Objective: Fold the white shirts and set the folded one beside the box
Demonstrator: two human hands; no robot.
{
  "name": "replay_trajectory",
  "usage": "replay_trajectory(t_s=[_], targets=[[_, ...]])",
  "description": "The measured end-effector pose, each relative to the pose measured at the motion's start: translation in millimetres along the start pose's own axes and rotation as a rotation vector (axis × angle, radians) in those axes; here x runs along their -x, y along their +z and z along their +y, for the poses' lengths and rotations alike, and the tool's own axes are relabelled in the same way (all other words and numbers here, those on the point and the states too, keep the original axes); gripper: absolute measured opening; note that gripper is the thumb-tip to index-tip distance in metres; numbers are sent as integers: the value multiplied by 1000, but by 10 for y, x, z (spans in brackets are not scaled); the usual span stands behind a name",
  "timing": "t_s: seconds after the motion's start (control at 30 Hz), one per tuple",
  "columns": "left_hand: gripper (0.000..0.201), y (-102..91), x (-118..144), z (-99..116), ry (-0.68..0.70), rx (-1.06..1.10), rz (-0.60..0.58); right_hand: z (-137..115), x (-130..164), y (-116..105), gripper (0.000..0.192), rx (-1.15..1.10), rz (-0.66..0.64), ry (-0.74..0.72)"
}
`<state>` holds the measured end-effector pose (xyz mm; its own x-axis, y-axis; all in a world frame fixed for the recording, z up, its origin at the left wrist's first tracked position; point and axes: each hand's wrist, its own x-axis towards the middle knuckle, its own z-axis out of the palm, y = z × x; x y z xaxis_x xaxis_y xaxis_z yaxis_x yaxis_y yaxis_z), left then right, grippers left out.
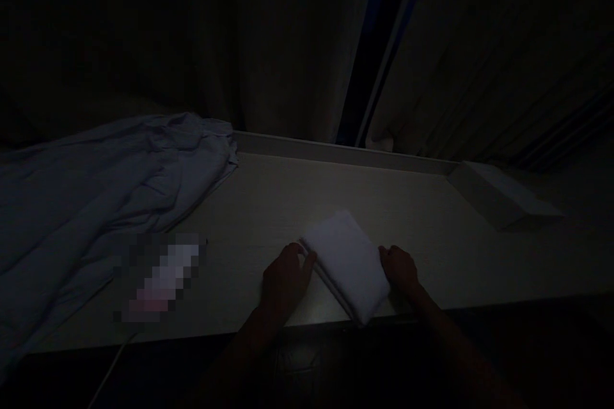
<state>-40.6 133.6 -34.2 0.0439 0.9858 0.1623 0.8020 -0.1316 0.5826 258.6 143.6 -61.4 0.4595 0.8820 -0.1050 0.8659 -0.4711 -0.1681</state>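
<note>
— Your forearms come in low from the near edge of the pale wooden tabletop [432, 217], and both hands sit at the small white folded cloth [348, 262], which lies near that front edge, about midway along it. What do you make of the hold?

— Your left hand [285, 281] rests flat against the cloth's left side, fingers bent onto its corner; it presses more than it pinches. Your right hand [400, 268] is curled at the cloth's right edge, touching it. In this dim light I cannot tell whether those fingers have closed on a layer or only lie against it.

— And the step?

— I judge you are squaring the fold: the cloth is already a compact rectangle, tilted to the table edge, and both hands bracket it. The next move, to my eye, calls for an even press from both sides so the layers stay aligned, since the near corner lies right at the table's edge.

— Anything else around it?

— Well left of the cloth, a crumpled pale blue sheet of fabric [96, 192] spreads over the table's end. Far right of the cloth, at the back, lies a flat white box [499, 201]. Between the sheet and the cloth sits something blurred that I cannot identify.
</note>
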Motion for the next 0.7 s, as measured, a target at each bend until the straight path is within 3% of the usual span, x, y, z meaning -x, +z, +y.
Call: replay_trajectory(t_s=[0.17, 0.27, 0.37, 0.5, 0.63, 0.7], targets=[[26, 194, 351, 121, 54, 272, -410, -31, 89, 59, 52, -86, 40, 116], [20, 331, 560, 157, 93, 367, -533, -55, 156, 72, 53, -138, 62, 111], [24, 389, 573, 130, 39, 361, -419, -46, 264, 81, 54, -314, 60, 66], [18, 304, 332, -1, -96, 420, -202, 31, 443, 88, 53, -588, -12, -90], [26, 219, 140, -109, -288, 642, -224, 50, 615, 102, 45, -650, 149, -221], [30, 234, 124, -128, -347, 717, -211, -35, 691, 101, 43, -567, 244, -400]])
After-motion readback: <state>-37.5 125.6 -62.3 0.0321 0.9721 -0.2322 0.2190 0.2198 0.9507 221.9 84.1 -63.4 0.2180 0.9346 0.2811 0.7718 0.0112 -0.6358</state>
